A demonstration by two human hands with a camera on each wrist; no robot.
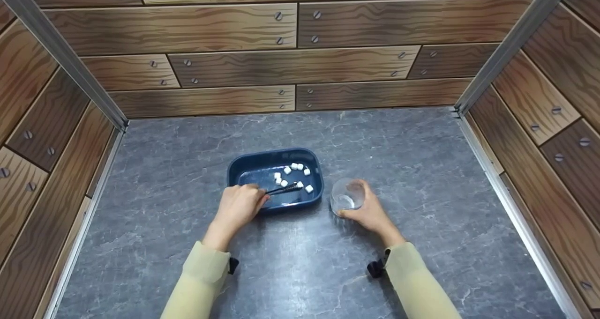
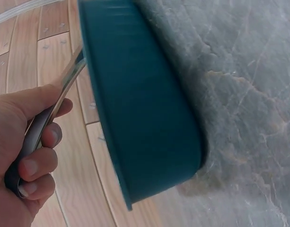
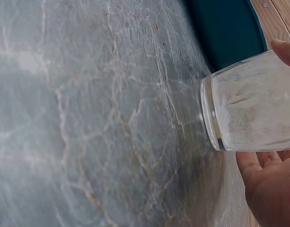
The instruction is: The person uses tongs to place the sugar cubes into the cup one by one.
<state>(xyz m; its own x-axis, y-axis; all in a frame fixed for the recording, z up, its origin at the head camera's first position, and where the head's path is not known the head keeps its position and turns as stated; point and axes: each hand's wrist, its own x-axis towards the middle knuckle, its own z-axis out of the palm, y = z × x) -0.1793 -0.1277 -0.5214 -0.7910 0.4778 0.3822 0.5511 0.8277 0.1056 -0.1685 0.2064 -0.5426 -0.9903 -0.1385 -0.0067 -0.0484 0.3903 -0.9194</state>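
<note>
My left hand (image 1: 240, 204) grips a pair of slim tongs (image 1: 283, 189) above the near rim of a dark blue tub (image 1: 243, 156). The tongs' dark tips reach a small white cube (image 1: 300, 184) inside; several more white cubes (image 1: 287, 170) lie scattered over the tub's floor. From the left wrist, the fingers curl round the tongs' handle (image 2: 36, 130), and the tub's wall (image 2: 140, 104) hides their tips. Right of the tub, my right hand (image 1: 371, 211) holds a clear glass (image 1: 346, 198) between thumb and fingers. No cubes show in the glass (image 3: 251, 104).
The work surface (image 1: 300, 272) is grey with a marbled pattern. Wood-patterned panels (image 1: 234, 66) enclose it at the back and both sides, with metal strips (image 1: 508, 199) along the edges. Dark wrist bands (image 1: 376, 268) show at the cuffs of the pale sleeves.
</note>
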